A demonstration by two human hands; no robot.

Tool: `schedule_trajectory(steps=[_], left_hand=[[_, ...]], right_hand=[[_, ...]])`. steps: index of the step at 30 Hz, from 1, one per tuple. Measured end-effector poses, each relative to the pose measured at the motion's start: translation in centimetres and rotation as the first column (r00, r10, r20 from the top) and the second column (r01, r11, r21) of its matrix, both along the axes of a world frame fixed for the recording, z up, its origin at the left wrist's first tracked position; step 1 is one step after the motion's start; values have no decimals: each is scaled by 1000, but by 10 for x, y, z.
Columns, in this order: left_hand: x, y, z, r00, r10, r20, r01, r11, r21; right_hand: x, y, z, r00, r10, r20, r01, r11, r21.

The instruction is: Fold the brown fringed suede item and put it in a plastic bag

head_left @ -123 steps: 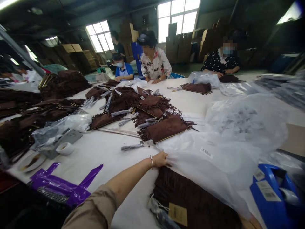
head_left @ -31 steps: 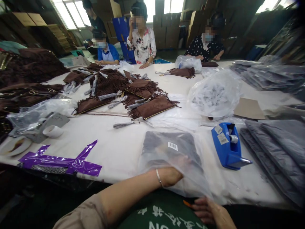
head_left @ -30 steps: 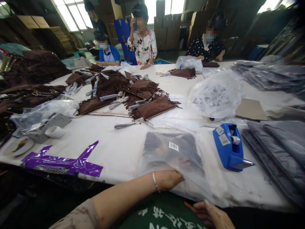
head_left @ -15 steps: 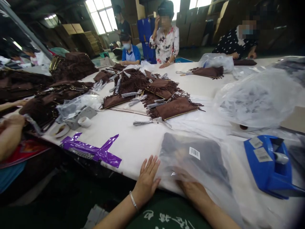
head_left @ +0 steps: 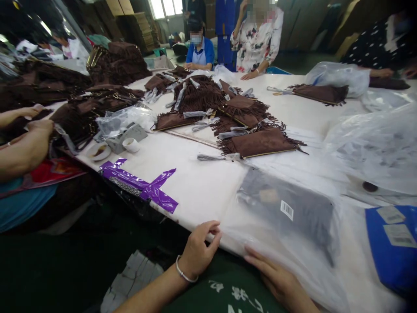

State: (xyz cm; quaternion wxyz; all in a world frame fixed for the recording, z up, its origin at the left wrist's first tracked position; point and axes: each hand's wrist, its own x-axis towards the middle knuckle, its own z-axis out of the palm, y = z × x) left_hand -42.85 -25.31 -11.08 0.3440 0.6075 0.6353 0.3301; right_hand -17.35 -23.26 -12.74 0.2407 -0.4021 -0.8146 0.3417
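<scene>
The bagged brown purse [head_left: 286,208] lies flat in a clear plastic bag [head_left: 293,256] on the near edge of the bench [head_left: 202,187], barcode sticker up. The left hand [head_left: 198,252] pinches the bag's open edge at the bench rim, fingers [head_left: 211,228] curled together on the film. The right hand [head_left: 276,278] lies flat on the loose flap, fingers apart.

Procedure, as judged: keep the left pinch firm, draw the flap taut, smooth out trapped air before folding, and keep the purse fringe clear of the fold.

Surroundings: a blue tape dispenser [head_left: 394,248] stands just beside, to the right. A purple strip [head_left: 140,187] lies to the left; loose fringed purses [head_left: 257,141] lie beyond. A heap of empty bags [head_left: 374,148] crowds the right. A co-worker's hands [head_left: 29,139] work well apart on the left.
</scene>
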Motion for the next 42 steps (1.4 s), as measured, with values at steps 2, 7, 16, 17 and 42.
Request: schedule_trajectory(steps=[2,7,16,17,42], left_hand=[[3,-8,5,952,70,298,50,925,-376],[21,4,2,643,330,691,359,667,-652],[43,20,-2,526,362,770,356,729,-585],[43,19,-2,530,353,771,354,734,-580],[49,16,1,745,235,624,173,836,-521]], right_hand=[[8,-15,8,983,175,-58,-176,984,-27],[-2,-8,44,976,136,-172,-122,989,89],[-40,16,46,980,-33,197,-23,961,275],[-42,16,43,975,-33,219,-29,962,272],[-44,12,24,986,-51,161,0,952,306]])
